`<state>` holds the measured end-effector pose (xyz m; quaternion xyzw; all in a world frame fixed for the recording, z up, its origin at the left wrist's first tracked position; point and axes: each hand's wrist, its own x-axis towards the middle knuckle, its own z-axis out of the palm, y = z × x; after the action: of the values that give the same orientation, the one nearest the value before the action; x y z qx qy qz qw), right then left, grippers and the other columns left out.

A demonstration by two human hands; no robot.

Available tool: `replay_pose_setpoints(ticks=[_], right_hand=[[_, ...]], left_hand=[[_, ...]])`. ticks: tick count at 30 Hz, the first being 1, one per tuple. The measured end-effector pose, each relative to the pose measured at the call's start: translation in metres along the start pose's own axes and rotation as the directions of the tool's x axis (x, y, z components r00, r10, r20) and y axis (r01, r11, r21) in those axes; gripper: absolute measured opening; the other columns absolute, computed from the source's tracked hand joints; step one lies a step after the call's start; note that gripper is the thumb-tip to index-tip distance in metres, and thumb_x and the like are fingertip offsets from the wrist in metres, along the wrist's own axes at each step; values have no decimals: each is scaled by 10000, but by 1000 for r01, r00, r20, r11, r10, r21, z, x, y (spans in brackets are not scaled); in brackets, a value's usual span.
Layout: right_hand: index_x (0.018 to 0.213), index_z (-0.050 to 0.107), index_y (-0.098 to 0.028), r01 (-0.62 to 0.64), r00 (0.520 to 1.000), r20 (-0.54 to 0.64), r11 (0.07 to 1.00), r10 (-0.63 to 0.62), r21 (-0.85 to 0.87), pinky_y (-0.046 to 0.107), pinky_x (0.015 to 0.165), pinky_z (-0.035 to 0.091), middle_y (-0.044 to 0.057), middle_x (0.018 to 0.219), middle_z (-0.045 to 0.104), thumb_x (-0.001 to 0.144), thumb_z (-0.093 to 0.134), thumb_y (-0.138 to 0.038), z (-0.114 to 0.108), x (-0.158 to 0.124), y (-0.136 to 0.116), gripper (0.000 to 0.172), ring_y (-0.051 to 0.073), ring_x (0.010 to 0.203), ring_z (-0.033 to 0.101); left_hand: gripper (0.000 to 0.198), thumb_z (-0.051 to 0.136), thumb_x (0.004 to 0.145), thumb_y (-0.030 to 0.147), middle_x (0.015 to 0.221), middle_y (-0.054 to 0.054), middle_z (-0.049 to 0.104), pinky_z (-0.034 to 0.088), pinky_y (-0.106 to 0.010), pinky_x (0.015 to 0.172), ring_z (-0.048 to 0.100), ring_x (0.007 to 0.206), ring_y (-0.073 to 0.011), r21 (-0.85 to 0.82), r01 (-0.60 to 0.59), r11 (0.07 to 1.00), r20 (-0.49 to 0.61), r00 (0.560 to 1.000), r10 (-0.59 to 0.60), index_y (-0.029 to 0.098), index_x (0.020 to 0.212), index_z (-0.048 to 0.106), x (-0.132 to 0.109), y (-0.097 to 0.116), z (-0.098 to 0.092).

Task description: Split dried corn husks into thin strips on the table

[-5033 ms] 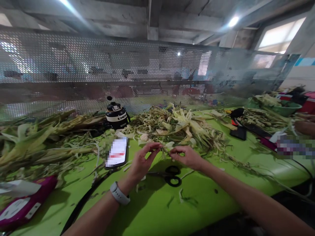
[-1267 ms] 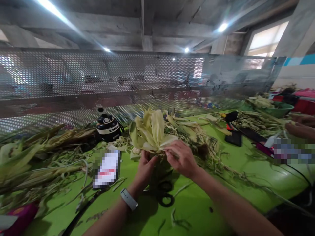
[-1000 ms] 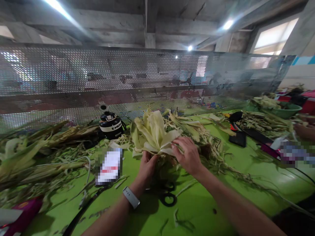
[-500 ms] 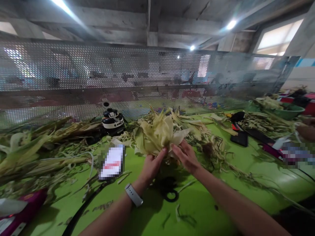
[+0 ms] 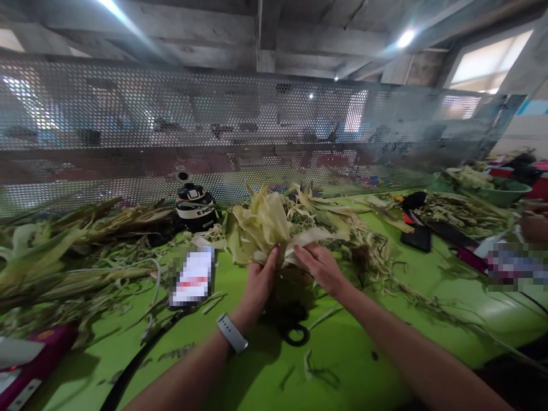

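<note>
My left hand (image 5: 259, 281), with a white watch on its wrist, is closed around the base of a bunch of pale yellow corn husks (image 5: 263, 225) that fans upward above the green table (image 5: 351, 359). My right hand (image 5: 322, 266) grips one husk leaf (image 5: 314, 237) of that bunch, pulled out to the right. Black scissors (image 5: 294, 328) lie on the table just under and in front of both hands, partly in shadow.
A phone (image 5: 192, 277) lies left of my hands, with a black cable (image 5: 137, 359) running toward me. A black and white bottle (image 5: 194, 206) stands behind it. Husk heaps (image 5: 64, 251) cover the left and back. Another person's hand (image 5: 533, 224), a green basin (image 5: 492, 191) and dark tools (image 5: 417, 237) are at the right.
Five seconds ago my hands pinched a small scrap low over the table. They then held up a fanned husk bunch, and now my right hand draws one leaf out to the right.
</note>
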<state>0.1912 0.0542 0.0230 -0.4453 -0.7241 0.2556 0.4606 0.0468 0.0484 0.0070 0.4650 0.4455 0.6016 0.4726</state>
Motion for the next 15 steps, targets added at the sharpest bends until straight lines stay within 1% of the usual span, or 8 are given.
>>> replay_pose_setpoints(ticks=[1, 3, 5, 7, 9, 12, 15], right_hand=[[997, 648, -163, 65, 998, 27, 995, -63, -75, 306, 769, 481, 64, 919, 681, 828, 516, -438, -1, 0, 1, 348, 201, 859, 618], [1081, 616, -160, 203, 979, 68, 950, -193, -239, 344, 851, 460, 100, 1061, 653, 764, 617, -402, -2, 1, 6, 399, 231, 978, 591], [1112, 609, -158, 305, 952, 118, 884, -281, -353, 352, 888, 447, 117, 1110, 641, 785, 607, -337, -3, 2, 11, 373, 234, 1035, 576], [1096, 626, -165, 377, 925, 200, 840, -322, -390, 325, 875, 458, 104, 1080, 662, 848, 530, -281, -4, 3, 15, 290, 208, 1018, 594], [1074, 642, -167, 418, 906, 250, 807, -340, -417, 306, 829, 478, 92, 1014, 689, 882, 474, -255, -7, 4, 16, 269, 190, 951, 622], [1084, 642, -175, 484, 875, 287, 727, -391, -487, 317, 797, 482, 85, 996, 697, 877, 463, -192, -15, 6, 13, 274, 190, 906, 632], [1101, 629, -180, 532, 845, 304, 624, -441, -572, 341, 819, 459, 88, 1027, 685, 830, 471, -83, -23, 7, 8, 328, 199, 929, 614]], left_hand=[[400, 582, 769, 386, 1130, -93, 649, 439, -347, 938, 561, 1102, -238, -14, 9, 1000, -18, 1000, -9, 128, 1073, 620, 1, 0, -1], [407, 581, 769, 390, 1135, -95, 646, 450, -337, 923, 569, 1091, -234, -30, 15, 999, -63, 998, -17, 131, 1081, 614, 4, -2, -4], [411, 589, 762, 400, 1149, -96, 639, 454, -330, 917, 572, 1087, -229, -36, 17, 999, -84, 996, -20, 136, 1076, 617, 6, -3, -6], [423, 621, 735, 408, 1139, -98, 643, 457, -330, 911, 580, 1075, -230, -31, 25, 999, -50, 998, -26, 136, 1058, 626, 7, -4, -6], [425, 648, 709, 414, 1097, -107, 662, 460, -335, 902, 592, 1051, -235, -4, 27, 1000, 1, 1000, -27, 123, 1019, 642, 7, -5, -6], [406, 634, 718, 423, 1061, -108, 675, 452, -342, 905, 599, 1031, -237, 49, -2, 999, 20, 1000, 1, 113, 980, 655, 7, -4, -5], [353, 612, 740, 412, 1059, -89, 676, 441, -331, 913, 597, 1030, -225, 94, -55, 994, 34, 998, 52, 140, 961, 657, 8, -3, -4]])
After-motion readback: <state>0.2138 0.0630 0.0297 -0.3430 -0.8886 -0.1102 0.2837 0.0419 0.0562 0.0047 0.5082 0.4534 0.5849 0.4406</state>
